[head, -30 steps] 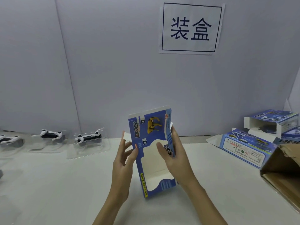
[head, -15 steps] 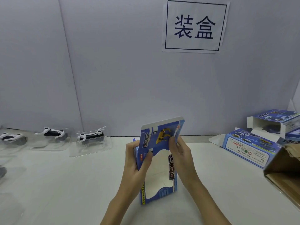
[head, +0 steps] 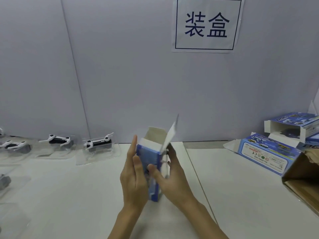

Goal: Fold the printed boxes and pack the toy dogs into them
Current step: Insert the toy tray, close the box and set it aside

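I have the blue printed box (head: 151, 171) standing on end between my two hands, above the white table (head: 241, 195) and seemingly clear of it. My left hand (head: 133, 180) lies flat along its left face, fingers straight and close together, pressing rather than gripping; my right hand (head: 170, 176) cups the opposite side, thumb across the near face, the other fingers curling behind where I cannot see how tightly they hold. Above my fingertips the top end is open, with one long flap (head: 170, 135) sticking up and tilted to the right. The risk, as I judge it, is that squeezing unevenly from both sides racks the sleeve flat again or creases a panel off its score line. The loose flap could also catch my right fingers and bend the wrong way. The toy dogs (head: 98, 144) sit in clear trays well apart to the left of my left hand, so reaching for one leaves the box in a single hand, and it may spring shut or tip. Finished boxes (head: 264, 152) lie well off to the right.
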The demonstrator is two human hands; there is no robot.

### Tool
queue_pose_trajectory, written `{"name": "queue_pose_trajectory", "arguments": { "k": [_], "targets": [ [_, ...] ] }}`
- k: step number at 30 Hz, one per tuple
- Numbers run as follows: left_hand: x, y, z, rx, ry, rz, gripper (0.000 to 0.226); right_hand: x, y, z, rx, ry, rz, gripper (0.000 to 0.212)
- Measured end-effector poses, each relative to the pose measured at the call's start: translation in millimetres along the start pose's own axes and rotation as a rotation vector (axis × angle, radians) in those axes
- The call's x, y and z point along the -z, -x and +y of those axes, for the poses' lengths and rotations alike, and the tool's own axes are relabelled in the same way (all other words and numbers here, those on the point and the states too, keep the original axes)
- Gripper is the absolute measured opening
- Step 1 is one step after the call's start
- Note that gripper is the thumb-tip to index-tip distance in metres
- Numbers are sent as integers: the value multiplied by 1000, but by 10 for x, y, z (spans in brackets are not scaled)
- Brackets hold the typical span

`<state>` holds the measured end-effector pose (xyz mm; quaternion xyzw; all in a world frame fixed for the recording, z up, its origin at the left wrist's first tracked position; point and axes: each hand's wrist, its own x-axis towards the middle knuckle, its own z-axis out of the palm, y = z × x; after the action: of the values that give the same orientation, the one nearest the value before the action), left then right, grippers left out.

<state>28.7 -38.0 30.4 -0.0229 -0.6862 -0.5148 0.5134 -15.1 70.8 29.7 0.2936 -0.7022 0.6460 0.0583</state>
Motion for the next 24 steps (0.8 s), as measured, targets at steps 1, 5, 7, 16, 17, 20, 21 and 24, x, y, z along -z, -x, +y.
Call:
{"name": "queue_pose_trajectory", "arguments": {
  "k": [1,5,7,16,17,20,21,24],
  "targets": [
    [3,-7,-1,-18,6,1,51,-1,0,-22,-56,-40,18,84],
    [10,-72,-32,32,-5,40,48,244,-89,-39,-116,-191,149,48],
    [61,-111,-60,165,-25,-18,64,369,-120,-62,-112,-278,130,47],
    [123,-146,-92,417,373,-384,67,446,-133,-121,73,-181,167,37],
    [129,-142,-94,386,370,-394,71,429,-122,-132,92,-128,150,34],
    [144,-148,-36,334,354,-361,63,378,-99,-176,87,-104,171,32],
    [145,-163,-6,338,359,-332,58,371,-100,-191,86,-103,195,39],
    [145,-244,45,381,381,-235,42,368,-98,-216,78,-131,210,34]
  ]
}}
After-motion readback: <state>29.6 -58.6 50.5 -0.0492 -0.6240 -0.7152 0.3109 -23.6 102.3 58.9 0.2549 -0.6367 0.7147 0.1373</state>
